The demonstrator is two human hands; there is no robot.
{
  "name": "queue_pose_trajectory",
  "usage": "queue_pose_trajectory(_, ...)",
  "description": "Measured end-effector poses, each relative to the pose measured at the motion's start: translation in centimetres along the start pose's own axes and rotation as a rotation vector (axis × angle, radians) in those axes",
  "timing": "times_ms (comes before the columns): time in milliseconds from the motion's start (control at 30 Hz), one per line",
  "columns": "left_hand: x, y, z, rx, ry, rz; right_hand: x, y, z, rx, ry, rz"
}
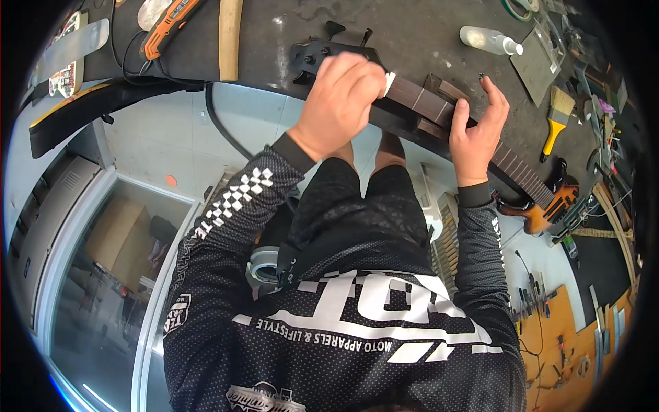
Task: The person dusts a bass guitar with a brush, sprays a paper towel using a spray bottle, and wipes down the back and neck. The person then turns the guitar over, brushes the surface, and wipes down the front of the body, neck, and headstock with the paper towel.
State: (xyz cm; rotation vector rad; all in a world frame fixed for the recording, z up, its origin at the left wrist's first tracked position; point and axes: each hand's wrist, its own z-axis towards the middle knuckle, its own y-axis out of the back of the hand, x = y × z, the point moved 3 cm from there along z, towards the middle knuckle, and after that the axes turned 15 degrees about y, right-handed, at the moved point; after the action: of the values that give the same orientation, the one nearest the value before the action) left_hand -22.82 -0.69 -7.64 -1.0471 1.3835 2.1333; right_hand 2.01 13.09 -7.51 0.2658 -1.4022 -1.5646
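A bass guitar lies across the bench edge, with its black headstock (305,60), its dark fretted fingerboard (511,167) and its sunburst body (542,209) at the right. No strings show on the fingerboard. My left hand (340,99) is closed over the headstock end of the neck. A small white piece (390,83) shows by its fingertips; whether the fingers grip it is unclear. Further along the neck, my right hand (477,137) has thumb and fingers apart, the thumb by the fingerboard. Dark wooden blocks (447,90) flank the neck between the hands.
On the bench are an orange power tool (168,27) with a cord, a wooden strip (230,41), a clear spray bottle (491,40) and a yellow-handled brush (557,120). A black padded case (82,113) hangs at the left edge. Hand tools (539,295) lie at the lower right.
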Motion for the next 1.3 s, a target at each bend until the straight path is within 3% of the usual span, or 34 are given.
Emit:
queue_pose_trajectory(200, 1.1, 0.4, -1.0, -0.084, 0.055, -0.045, 0.0, 0.0, 0.0, 0.006, 0.008, -0.007)
queue_pose_trajectory(367, 1.6, 0.9, -2.3, 0.028, 0.006, -0.118, 0.1, 0.0, 0.0, 0.014, 0.008, -0.012)
queue_pose_trajectory(467, 0.9, 1.9, -2.4, -0.024, -0.011, 0.145, -0.1, 0.0, 0.1, 0.012, 0.011, -0.012)
queue_pose_trajectory(567, 0.3, 0.2, -2.0, -0.049, 0.084, 0.024, 0.1, 0.0, 0.3, 0.013, 0.012, -0.015)
queue_pose_trajectory(700, 1.5, 2.0, -2.7, -0.086, 0.098, 0.179, 0.1, 0.0, 0.1, 0.007, 0.007, -0.001)
queue_pose_trajectory(833, 0.3, -0.2, -1.9, -0.062, 0.183, -0.048, 0.0, 0.0, 0.0, 0.015, 0.013, -0.013)
queue_pose_trajectory(1033, 0.4, 3.0, -2.3, 0.002, 0.136, 0.155, 0.1, 0.0, 0.1, 0.014, 0.019, -0.014)
queue_pose_trajectory(1133, -0.1, 2.2, -3.1, -0.117, 0.388, -0.333, 0.1, 0.1, 0.1, 0.011, 0.018, -0.012)
queue_pose_trajectory(1167, -0.1, 2.0, -3.1, -0.147, 0.409, -0.341, 0.1, 0.2, 0.2, 0.008, 0.021, -0.009)
queue_pose_trajectory(1267, -0.5, 0.4, -2.1, -0.079, 0.406, -0.189, 0.2, 0.2, 0.1, 0.014, 0.030, -0.010)
queue_pose_trajectory(1300, -0.3, -0.1, -2.0, -0.094, 0.322, -0.094, 0.2, 0.1, 0.2, 0.013, 0.033, -0.014)
